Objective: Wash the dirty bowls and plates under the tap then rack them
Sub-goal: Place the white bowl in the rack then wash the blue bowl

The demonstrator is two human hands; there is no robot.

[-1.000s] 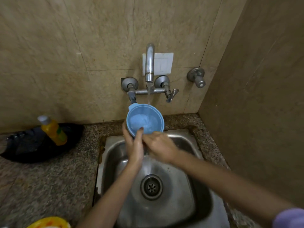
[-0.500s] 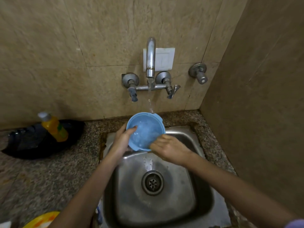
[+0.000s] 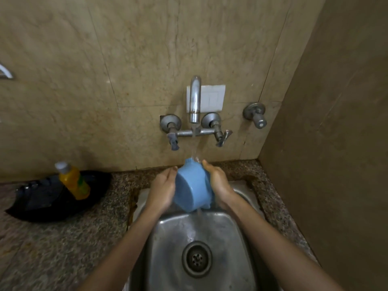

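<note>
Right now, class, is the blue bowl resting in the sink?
No: the left hand and right hand hold the blue bowl under the running tap.

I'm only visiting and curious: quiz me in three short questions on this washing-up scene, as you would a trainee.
1. True or false: water from the tap is falling on the blue bowl.
2. What sits left of the sink? A yellow bottle; B red mug; C stack of plates.
3. Fill in: the bowl is held over the sink by ___ hands.
Key: 1 true. 2 A. 3 both, the left hand and the right hand.
</note>
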